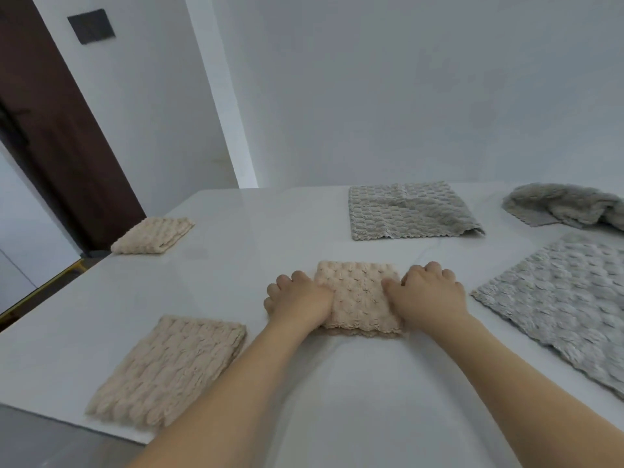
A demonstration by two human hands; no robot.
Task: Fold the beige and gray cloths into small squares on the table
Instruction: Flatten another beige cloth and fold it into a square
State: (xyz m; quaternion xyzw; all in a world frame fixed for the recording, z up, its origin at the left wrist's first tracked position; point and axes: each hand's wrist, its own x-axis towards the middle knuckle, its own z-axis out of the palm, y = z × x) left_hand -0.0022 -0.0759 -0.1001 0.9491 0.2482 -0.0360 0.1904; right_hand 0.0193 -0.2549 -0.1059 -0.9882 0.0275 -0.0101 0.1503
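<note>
Left hand [299,298] and right hand [427,293], fingers curled, grip opposite sides of a folded beige cloth [359,295] on the white table [236,265].

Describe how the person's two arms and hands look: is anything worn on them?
Both forearms are bare up to the picture's lower edge: no sleeves show. The left hand and the right hand wear no gloves, and no ring, watch or bracelet is visible on the wrists or fingers. The picture is slightly blurred, so fine details such as the nails cannot be told.
</note>
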